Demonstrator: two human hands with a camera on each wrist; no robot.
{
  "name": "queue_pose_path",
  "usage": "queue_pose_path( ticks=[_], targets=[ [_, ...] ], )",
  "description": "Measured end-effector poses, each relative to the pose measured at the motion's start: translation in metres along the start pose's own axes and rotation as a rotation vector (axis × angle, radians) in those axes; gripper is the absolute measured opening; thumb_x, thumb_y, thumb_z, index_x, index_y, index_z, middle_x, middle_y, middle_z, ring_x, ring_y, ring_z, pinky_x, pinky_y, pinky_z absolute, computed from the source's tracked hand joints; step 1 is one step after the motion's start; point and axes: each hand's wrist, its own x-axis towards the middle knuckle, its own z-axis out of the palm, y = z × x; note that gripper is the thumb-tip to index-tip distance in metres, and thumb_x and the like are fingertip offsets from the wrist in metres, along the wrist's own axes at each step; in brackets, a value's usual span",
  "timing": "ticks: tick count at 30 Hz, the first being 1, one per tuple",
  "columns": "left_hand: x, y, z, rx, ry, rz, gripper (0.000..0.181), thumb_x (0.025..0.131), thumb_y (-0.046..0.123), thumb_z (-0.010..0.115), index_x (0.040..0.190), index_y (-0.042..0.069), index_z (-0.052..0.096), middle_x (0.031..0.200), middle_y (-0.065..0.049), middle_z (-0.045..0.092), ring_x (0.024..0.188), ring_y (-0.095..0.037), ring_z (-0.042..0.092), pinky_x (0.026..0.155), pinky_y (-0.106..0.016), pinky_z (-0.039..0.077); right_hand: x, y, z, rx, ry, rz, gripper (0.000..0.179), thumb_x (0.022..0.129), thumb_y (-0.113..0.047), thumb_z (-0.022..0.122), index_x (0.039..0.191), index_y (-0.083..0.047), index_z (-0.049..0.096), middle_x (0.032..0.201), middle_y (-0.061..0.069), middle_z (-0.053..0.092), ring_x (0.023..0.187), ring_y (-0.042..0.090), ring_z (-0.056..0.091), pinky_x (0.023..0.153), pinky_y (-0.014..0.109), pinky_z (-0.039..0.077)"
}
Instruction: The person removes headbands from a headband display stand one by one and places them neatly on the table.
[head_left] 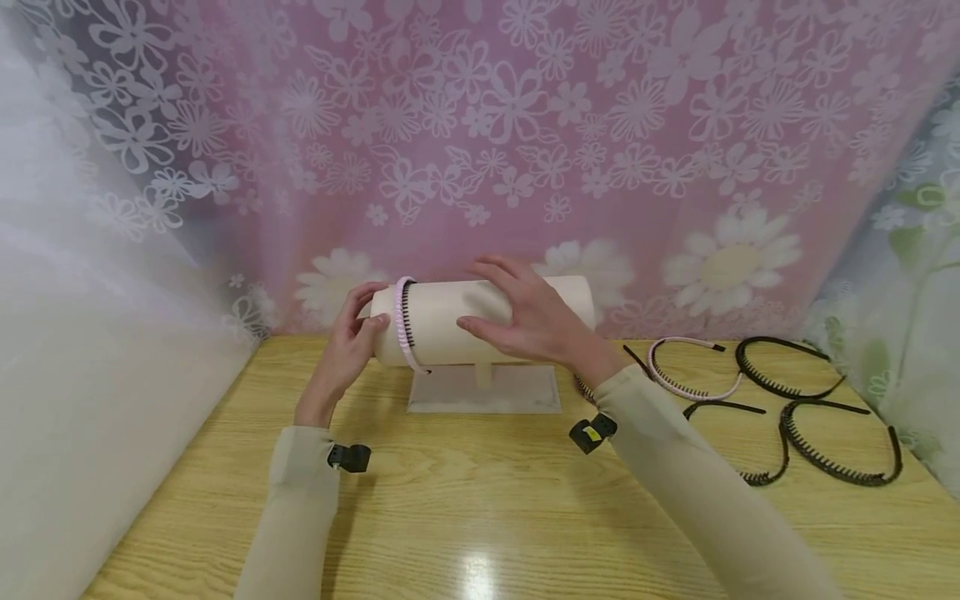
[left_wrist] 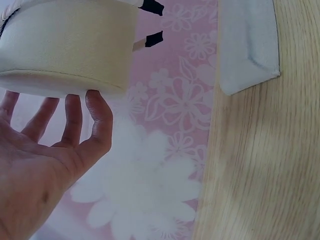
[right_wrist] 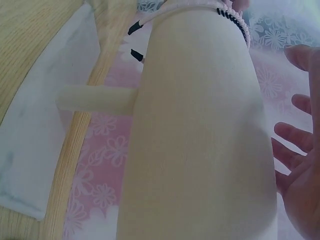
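Note:
A cream padded headband display stand (head_left: 450, 321) lies crosswise, its roll held up by a short post on a flat base (head_left: 517, 392). Around the roll's left part sits a pink braided headband (head_left: 401, 325) with black comb teeth; its black tips hang below the roll in both wrist views. My left hand (head_left: 352, 329) holds the roll's left end, thumb on the front, fingertips against the end's edge in the left wrist view. Over the right half of the roll, my right hand (head_left: 525, 308) is spread with thumb and fingers apart, holding nothing.
To the right on the wood-grain table (head_left: 450, 500) lie a pink headband (head_left: 678, 387) and several black ones, including a toothed black headband (head_left: 832, 471). My right sleeve (head_left: 697, 467) covers parts of some. A pink flowered curtain (head_left: 480, 125) hangs behind the stand.

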Motion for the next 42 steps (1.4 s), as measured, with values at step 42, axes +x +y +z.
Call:
queue_pose_path(
  ticks=[42],
  targets=[
    [0.0,-0.002,-0.002,-0.065,-0.002,-0.026,0.047,0.108,0.028,0.049,0.154,0.029,0.038,0.162,-0.002,0.035,0.117,-0.028,0.058,0.074,-0.032,0.061,0.054,-0.023,0.04,-0.281,-0.368,0.189,0.082,0.089,-0.074,0.058,0.158,-0.034,0.037,0.156,0.003,0.048,0.143,0.03,0.047,0.115,0.059,0.035]
  ],
)
